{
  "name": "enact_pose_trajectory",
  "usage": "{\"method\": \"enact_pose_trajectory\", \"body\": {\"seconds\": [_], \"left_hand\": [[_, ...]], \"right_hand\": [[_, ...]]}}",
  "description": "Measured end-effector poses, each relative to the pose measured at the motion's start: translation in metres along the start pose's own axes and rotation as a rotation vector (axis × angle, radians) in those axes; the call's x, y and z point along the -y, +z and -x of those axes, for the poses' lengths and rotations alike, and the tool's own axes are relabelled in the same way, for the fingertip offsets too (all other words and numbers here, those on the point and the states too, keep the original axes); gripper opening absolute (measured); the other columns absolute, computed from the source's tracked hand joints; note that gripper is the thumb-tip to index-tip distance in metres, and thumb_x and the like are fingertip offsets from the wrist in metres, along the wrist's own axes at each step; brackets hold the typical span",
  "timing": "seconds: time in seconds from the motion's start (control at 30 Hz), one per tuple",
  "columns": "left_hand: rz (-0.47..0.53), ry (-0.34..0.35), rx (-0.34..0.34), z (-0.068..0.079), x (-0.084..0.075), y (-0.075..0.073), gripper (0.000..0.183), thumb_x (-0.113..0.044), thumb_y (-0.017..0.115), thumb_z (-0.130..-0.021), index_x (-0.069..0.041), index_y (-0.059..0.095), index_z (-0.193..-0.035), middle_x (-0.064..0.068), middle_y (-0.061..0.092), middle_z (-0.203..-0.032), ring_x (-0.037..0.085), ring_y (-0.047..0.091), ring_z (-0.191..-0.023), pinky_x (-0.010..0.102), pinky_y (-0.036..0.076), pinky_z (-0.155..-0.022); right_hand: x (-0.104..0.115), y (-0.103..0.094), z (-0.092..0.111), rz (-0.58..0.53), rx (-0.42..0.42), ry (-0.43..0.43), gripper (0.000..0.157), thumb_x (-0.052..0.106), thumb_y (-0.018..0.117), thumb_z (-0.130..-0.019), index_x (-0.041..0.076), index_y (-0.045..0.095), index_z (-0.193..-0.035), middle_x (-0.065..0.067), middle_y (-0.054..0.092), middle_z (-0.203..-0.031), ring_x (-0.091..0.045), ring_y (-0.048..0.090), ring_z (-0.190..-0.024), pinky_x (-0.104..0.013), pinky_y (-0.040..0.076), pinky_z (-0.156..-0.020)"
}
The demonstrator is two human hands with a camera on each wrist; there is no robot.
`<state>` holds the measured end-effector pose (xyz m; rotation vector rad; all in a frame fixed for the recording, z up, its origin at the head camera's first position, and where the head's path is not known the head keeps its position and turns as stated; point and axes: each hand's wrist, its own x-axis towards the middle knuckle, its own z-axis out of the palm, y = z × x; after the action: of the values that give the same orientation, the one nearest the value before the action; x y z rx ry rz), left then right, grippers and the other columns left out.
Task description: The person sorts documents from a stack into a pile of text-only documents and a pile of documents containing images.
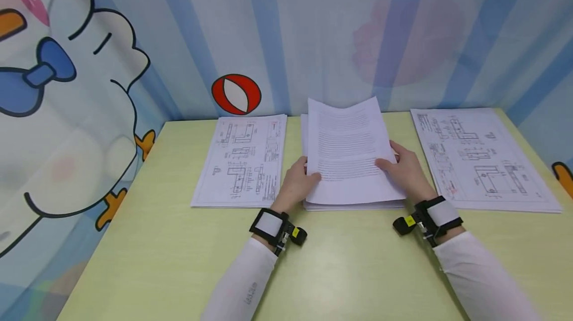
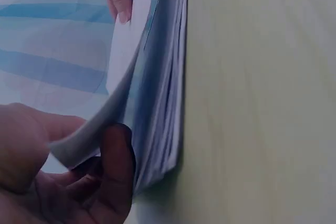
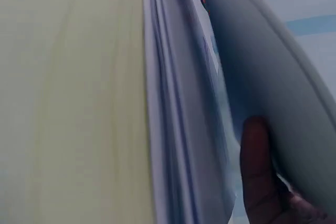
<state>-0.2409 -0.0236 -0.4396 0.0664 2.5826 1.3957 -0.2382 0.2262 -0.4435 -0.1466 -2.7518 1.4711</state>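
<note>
Both hands hold a sheaf of printed paper (image 1: 349, 152) by its two side edges, thumbs on the text side and fingers beneath. The left hand (image 1: 299, 181) pinches the left edge; in the left wrist view its thumb and fingers (image 2: 116, 166) close on the bent paper. At the right edge the right hand (image 1: 405, 170) grips likewise, with a finger (image 3: 257, 166) under the sheaf in the right wrist view. The sheaf is lifted and bowed above a lower stack of paper (image 3: 168, 103), whose edges show below it.
To the left lies a stack of technical drawings (image 1: 243, 161); another drawing stack (image 1: 485, 159) lies to the right. All rest on a pale yellow table (image 1: 147, 241). Behind it hangs a striped blue curtain (image 1: 304, 37) with cartoon figures. Each wrist wears a strapped camera.
</note>
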Motion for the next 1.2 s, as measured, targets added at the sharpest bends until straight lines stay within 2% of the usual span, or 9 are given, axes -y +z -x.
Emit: {"method": "enact_pose_trajectory", "body": {"seconds": [0.1, 0.23, 0.4, 0.6, 0.8, 1.0, 1.1, 1.2], "left_hand": [[-0.102, 0.015, 0.011, 0.001, 0.001, -0.009, 0.054, -0.018, 0.059, -0.088, -0.005, 0.042, -0.137, 0.013, 0.065, -0.103, 0.02, 0.061, -0.077, 0.028, 0.049, -0.061], [-0.159, 0.005, 0.016, 0.001, 0.004, -0.016, 0.055, -0.017, 0.062, -0.085, -0.006, 0.046, -0.136, 0.01, 0.064, -0.089, 0.015, 0.058, -0.059, 0.022, 0.043, -0.049], [-0.142, -0.035, -0.009, 0.001, 0.008, -0.021, 0.051, -0.014, 0.064, -0.083, -0.004, 0.052, -0.132, 0.01, 0.066, -0.089, 0.014, 0.062, -0.057, 0.021, 0.047, -0.049], [-0.09, -0.055, -0.035, 0.0, 0.011, -0.023, 0.043, -0.015, 0.065, -0.083, -0.003, 0.059, -0.125, 0.011, 0.068, -0.091, 0.014, 0.063, -0.062, 0.022, 0.049, -0.052], [-0.082, -0.039, -0.125, -0.005, 0.018, -0.025, 0.032, -0.017, 0.063, -0.083, -0.002, 0.068, -0.111, 0.01, 0.071, -0.089, 0.014, 0.063, -0.06, 0.021, 0.046, -0.049], [-0.063, -0.058, -0.138, -0.007, 0.017, -0.026, 0.032, -0.022, 0.06, -0.086, -0.003, 0.069, -0.109, 0.012, 0.071, -0.088, 0.015, 0.063, -0.059, 0.022, 0.045, -0.048], [-0.063, -0.078, -0.15, -0.008, 0.017, -0.028, 0.03, -0.025, 0.058, -0.087, -0.005, 0.07, -0.106, 0.011, 0.071, -0.082, 0.014, 0.062, -0.057, 0.022, 0.043, -0.048], [-0.113, -0.059, -0.184, -0.007, 0.014, -0.029, 0.031, -0.027, 0.056, -0.089, -0.007, 0.071, -0.107, 0.009, 0.071, -0.079, 0.014, 0.061, -0.059, 0.022, 0.041, -0.048]], "right_hand": [[0.002, 0.001, -0.001, 0.037, 0.003, -0.016, 0.065, 0.018, 0.055, -0.093, -0.002, 0.023, -0.146, -0.033, 0.05, -0.13, -0.041, 0.057, -0.103, -0.052, 0.048, -0.084], [0.004, -0.002, 0.0, 0.095, -0.007, 0.01, 0.063, 0.016, 0.053, -0.092, -0.005, 0.024, -0.145, -0.036, 0.048, -0.129, -0.042, 0.055, -0.103, -0.056, 0.045, -0.088], [0.005, -0.007, 0.003, 0.168, 0.015, 0.046, 0.058, 0.02, 0.052, -0.093, -0.002, 0.033, -0.142, -0.032, 0.048, -0.131, -0.042, 0.054, -0.105, -0.054, 0.048, -0.083], [0.01, -0.008, 0.006, 0.243, 0.033, 0.018, 0.051, 0.024, 0.052, -0.093, -0.002, 0.045, -0.136, -0.032, 0.053, -0.126, -0.042, 0.058, -0.102, -0.049, 0.051, -0.077], [0.014, -0.005, 0.009, 0.17, 0.058, 0.017, 0.045, 0.024, 0.05, -0.094, -0.003, 0.05, -0.131, -0.031, 0.051, -0.13, -0.043, 0.056, -0.108, -0.052, 0.052, -0.082], [0.008, -0.007, 0.008, 0.095, 0.066, 0.012, 0.045, 0.024, 0.048, -0.095, -0.002, 0.051, -0.13, -0.029, 0.051, -0.132, -0.039, 0.057, -0.108, -0.047, 0.055, -0.078], [0.004, -0.01, 0.006, 0.102, 0.049, -0.026, 0.045, 0.025, 0.048, -0.095, -0.004, 0.051, -0.129, -0.029, 0.053, -0.129, -0.038, 0.059, -0.103, -0.042, 0.056, -0.072], [0.001, -0.015, 0.006, 0.144, 0.028, -0.084, 0.046, 0.027, 0.048, -0.095, -0.005, 0.053, -0.127, -0.031, 0.055, -0.126, -0.04, 0.06, -0.099, -0.041, 0.052, -0.071]]}}
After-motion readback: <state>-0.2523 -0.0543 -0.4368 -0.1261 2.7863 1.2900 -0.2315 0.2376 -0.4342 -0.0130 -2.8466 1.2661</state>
